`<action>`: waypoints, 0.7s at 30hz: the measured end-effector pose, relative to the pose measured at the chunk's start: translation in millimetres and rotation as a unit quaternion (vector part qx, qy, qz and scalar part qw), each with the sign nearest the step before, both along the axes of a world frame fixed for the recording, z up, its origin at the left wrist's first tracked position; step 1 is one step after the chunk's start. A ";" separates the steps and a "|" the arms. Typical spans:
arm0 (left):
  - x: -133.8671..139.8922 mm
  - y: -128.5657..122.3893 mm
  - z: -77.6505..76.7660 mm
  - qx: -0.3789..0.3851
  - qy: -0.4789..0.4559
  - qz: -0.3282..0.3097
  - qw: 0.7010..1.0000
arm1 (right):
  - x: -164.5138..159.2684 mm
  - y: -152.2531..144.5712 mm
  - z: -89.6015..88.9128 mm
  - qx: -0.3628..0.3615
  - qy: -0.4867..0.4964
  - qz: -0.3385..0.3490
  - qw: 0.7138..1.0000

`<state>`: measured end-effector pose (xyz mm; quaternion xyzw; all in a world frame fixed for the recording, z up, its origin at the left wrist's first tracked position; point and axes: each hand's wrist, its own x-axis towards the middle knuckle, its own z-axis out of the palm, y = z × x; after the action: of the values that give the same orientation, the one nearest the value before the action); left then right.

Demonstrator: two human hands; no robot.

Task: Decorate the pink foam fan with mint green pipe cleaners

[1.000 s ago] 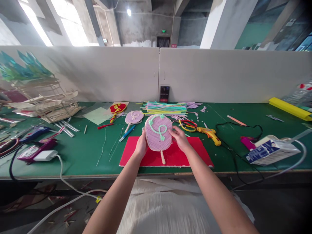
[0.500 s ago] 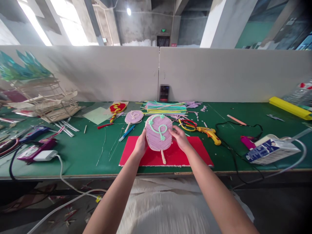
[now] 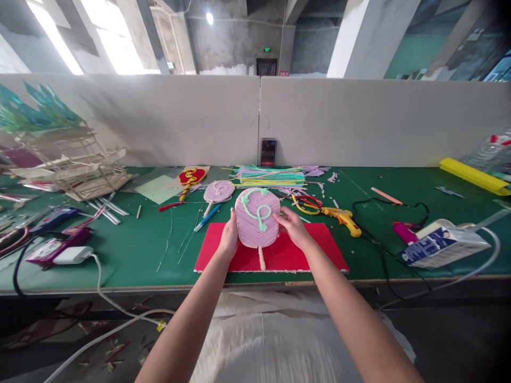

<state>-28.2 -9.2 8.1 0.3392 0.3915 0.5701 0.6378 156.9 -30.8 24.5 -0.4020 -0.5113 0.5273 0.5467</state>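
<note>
Between my hands is a lilac fan (image 3: 251, 229) made of fuzzy pipe cleaners, with a mint-green curl on its face and a short cream handle pointing down. My left hand (image 3: 229, 234) grips its left edge, the fingers partly hidden behind it. My right hand (image 3: 293, 226) holds the right edge between thumb and fingers. The fan is held upright above a red board (image 3: 315, 247). Behind it lie a smaller-looking lilac fan (image 3: 219, 190) with a cream curl and a blue pen (image 3: 206, 218).
A red-and-yellow fan (image 3: 192, 177), a pile of pipe cleaners (image 3: 271, 175), scissors (image 3: 307, 204) and a yellow glue gun (image 3: 343, 219) lie behind. A wooden frame model (image 3: 88, 175) stands left; a milk carton (image 3: 443, 246) and cables lie right.
The fan has shifted slightly left and its handle has swung a little to the left. Both hands stay on its edges.
</note>
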 end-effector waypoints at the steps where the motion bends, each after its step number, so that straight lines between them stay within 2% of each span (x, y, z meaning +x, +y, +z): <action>1: -0.5 0.6 -1.2 -0.005 0.012 0.009 1.000 | -0.3 -0.6 0.4 -0.002 -0.003 0.004 1.000; 7: -1.6 1.5 -3.9 -0.045 0.058 0.056 0.996 | -1.0 -2.5 1.3 -0.005 -0.006 0.027 1.000; 14: -1.2 -0.3 -0.8 -0.071 0.059 0.061 0.994 | -1.5 -2.0 0.9 -0.003 -0.007 0.027 1.000; 17: 1.0 -2.0 2.4 -0.066 0.032 0.048 0.996 | -1.6 -1.1 0.5 0.005 -0.007 0.010 1.000; 21: 4.9 -5.7 8.1 -0.035 -0.032 -0.023 0.999 | -0.3 1.8 -2.1 0.015 0.001 -0.020 1.000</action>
<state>-23.2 -14.8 16.2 0.3070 0.3826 0.5514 0.6748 156.6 -29.0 22.4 -0.4034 -0.5104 0.5093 0.5634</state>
